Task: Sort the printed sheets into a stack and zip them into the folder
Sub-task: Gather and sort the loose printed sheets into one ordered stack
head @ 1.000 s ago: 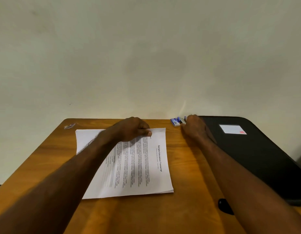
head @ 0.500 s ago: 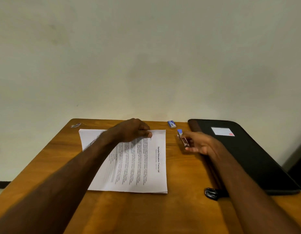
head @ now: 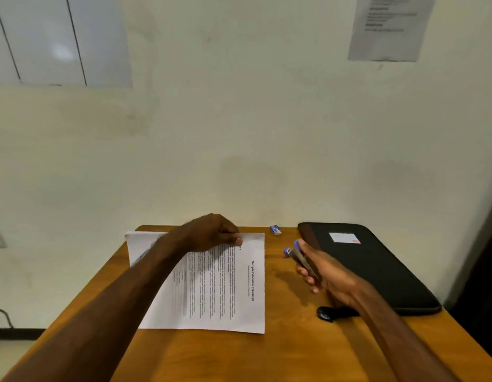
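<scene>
- While your left hand (head: 211, 234) pinches the far edge of the printed sheets (head: 211, 282) at frame centre, they lie stacked on the table (head: 280, 354).
- Your right hand (head: 326, 274) grips a stapler (head: 300, 257), centre right.
- The closed folder (head: 377, 266) lies right, touching nothing held.

Both forearms reach forward from the bottom corners. The left hand (head: 211, 233) is knuckles-up with the fingers curled and the thumb tip pressed down flat, pinching at the far edge of what's under it. The right hand (head: 326, 274) is lifted a little and turned palm-inward, fingers wrapped round a slim object, thumb side up.
</scene>
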`<action>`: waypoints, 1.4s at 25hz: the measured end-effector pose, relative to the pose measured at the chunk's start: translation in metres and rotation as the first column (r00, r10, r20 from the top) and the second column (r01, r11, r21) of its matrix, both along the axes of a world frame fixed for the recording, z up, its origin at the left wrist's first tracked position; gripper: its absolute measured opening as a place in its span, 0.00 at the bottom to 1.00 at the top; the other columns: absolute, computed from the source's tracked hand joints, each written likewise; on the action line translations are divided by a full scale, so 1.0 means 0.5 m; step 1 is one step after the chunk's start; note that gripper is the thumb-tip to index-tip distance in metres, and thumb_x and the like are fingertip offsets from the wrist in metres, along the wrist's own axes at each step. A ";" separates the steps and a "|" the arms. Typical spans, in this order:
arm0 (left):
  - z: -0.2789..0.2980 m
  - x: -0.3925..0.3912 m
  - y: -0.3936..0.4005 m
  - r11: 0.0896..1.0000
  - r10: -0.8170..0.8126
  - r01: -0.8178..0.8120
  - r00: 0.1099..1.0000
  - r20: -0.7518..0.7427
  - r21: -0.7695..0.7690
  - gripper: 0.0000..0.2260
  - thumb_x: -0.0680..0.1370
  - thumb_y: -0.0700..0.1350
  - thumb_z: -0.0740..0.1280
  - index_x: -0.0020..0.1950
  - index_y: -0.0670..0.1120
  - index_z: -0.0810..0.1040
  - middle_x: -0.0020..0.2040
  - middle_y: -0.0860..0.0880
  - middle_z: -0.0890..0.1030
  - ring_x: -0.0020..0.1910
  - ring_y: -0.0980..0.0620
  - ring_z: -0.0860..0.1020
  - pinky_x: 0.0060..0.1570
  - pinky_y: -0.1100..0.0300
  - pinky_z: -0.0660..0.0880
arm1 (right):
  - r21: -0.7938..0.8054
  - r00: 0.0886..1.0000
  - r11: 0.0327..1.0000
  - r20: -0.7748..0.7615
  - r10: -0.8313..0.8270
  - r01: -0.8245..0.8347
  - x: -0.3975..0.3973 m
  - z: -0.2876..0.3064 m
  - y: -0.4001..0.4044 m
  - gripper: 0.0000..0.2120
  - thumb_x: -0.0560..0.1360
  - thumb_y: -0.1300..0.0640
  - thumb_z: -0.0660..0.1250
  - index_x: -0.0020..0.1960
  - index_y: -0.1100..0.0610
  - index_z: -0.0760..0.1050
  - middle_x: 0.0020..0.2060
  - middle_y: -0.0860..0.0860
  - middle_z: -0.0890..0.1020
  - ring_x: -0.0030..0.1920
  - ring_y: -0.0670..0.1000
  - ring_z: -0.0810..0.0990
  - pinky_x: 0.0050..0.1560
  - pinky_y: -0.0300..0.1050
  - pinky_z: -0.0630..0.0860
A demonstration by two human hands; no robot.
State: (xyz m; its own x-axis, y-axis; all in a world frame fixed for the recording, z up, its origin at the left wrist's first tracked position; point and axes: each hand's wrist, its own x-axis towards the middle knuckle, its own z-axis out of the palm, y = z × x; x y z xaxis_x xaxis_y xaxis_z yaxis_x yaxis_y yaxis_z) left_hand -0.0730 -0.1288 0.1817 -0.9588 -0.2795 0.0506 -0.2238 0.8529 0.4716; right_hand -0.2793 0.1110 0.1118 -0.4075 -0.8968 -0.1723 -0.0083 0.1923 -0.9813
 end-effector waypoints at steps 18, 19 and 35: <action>0.098 0.099 0.102 0.994 -0.010 0.001 0.997 -0.074 -0.112 0.12 0.83 0.54 0.68 0.39 0.58 0.81 0.36 0.61 0.82 0.35 0.61 0.76 0.39 0.62 0.71 | 0.006 0.298 0.999 -0.954 0.016 -0.033 0.134 0.173 0.004 0.33 0.72 0.26 0.63 0.68 0.45 0.75 0.59 0.46 0.84 0.50 0.46 0.79 0.46 0.36 0.70; 0.099 0.101 0.104 0.992 -0.011 0.002 0.998 -0.069 -0.126 0.13 0.83 0.54 0.68 0.39 0.58 0.80 0.35 0.63 0.81 0.35 0.62 0.76 0.39 0.64 0.70 | 0.011 0.285 0.999 -0.958 0.020 -0.033 0.134 0.174 0.000 0.34 0.72 0.26 0.63 0.70 0.46 0.75 0.61 0.46 0.84 0.52 0.46 0.79 0.47 0.38 0.70; 0.107 0.102 0.114 0.987 -0.019 0.006 0.997 -0.078 -0.161 0.14 0.83 0.55 0.67 0.37 0.61 0.80 0.37 0.63 0.83 0.37 0.61 0.79 0.41 0.58 0.73 | 0.018 0.306 0.990 -0.950 0.060 -0.139 0.134 0.187 -0.028 0.27 0.70 0.25 0.62 0.50 0.47 0.81 0.41 0.44 0.85 0.40 0.48 0.81 0.41 0.44 0.75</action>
State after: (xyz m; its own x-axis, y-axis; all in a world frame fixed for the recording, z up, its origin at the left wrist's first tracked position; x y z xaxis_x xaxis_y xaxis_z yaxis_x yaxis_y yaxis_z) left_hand -0.0222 -0.0718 0.2353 -0.9533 -0.2496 0.1699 -0.1799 0.9215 0.3441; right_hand -0.2122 0.0970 0.2053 -0.1621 -0.9344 0.3172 -0.9534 0.0654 -0.2946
